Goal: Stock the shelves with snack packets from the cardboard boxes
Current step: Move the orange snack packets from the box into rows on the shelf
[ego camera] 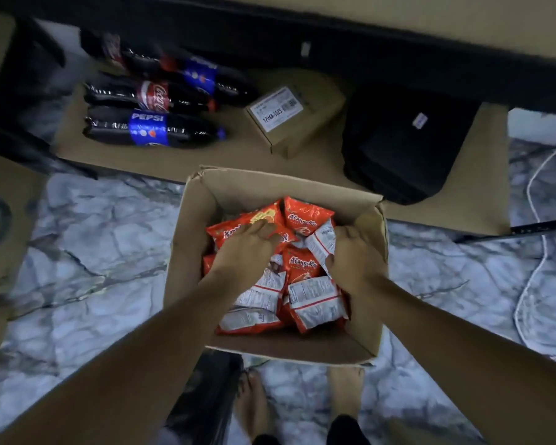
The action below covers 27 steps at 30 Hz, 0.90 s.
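An open cardboard box (190, 252) stands on the marble floor in front of me, holding several red snack packets (305, 220), some lying white back up. Both my hands reach into it. My left hand (244, 252) lies on top of a red packet (231, 231) at the box's left side, its fingers bent over the packet. My right hand (357, 255) grips a white-backed packet (321, 242) at the box's right side, thumb and fingers curled round its edge.
A low shelf board (174, 159) beyond the box carries several cola bottles (148, 128), a small labelled carton (289, 117) and a black bag (405, 139). Another cardboard box (0, 226) stands at the left. A white cable (533, 252) loops at the right. My bare feet (254, 406) are below the box.
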Available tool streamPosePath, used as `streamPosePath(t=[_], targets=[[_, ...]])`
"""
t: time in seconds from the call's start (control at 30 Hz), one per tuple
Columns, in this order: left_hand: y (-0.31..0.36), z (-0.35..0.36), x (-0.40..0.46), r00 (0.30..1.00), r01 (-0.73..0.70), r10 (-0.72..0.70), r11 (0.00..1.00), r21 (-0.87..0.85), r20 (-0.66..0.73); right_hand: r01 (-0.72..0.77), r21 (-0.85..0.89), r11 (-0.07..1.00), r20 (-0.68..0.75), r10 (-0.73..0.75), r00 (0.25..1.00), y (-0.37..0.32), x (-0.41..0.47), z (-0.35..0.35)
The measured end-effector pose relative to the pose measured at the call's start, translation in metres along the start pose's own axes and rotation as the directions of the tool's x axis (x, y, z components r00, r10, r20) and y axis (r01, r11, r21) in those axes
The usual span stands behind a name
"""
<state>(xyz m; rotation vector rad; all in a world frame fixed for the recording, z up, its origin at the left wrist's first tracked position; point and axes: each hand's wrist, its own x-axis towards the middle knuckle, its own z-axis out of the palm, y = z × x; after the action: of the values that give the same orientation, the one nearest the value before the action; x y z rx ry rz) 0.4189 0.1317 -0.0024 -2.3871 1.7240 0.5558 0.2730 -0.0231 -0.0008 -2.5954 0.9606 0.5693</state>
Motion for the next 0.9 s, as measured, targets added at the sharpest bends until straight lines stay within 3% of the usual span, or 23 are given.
streamPosePath(t=[0.17,0.37,0.5,0.6,0.73,0.9], targets=[[-0.016,0.033,0.038,0.991,-0.135,0.133,0.986,0.093,0.033,-0.133,0.058,0.989,0.026,0.132,0.991,0.006,0.020,0.038],[-0.024,0.057,0.028,0.995,0.014,-0.017,0.999,0.035,0.099,-0.017,-0.084,0.996,-0.023,0.015,1.000,-0.001,-0.001,0.062],[-0.024,0.057,0.020,0.995,0.058,-0.063,0.996,0.069,0.073,0.064,0.129,0.990,0.019,-0.067,0.998,-0.011,-0.014,0.064],[-0.025,0.049,0.021,0.995,0.086,-0.092,0.988,0.128,0.045,0.043,0.306,0.951,0.011,-0.049,0.999,-0.013,-0.014,0.061],[-0.032,0.046,0.027,0.996,0.078,-0.086,0.967,0.241,0.025,0.023,0.293,0.956,-0.079,0.000,0.997,0.000,0.001,0.060],[-0.033,0.045,0.033,0.999,0.037,-0.031,0.936,0.350,-0.023,-0.059,0.311,0.949,0.190,-0.001,0.982,0.013,0.021,0.064]])
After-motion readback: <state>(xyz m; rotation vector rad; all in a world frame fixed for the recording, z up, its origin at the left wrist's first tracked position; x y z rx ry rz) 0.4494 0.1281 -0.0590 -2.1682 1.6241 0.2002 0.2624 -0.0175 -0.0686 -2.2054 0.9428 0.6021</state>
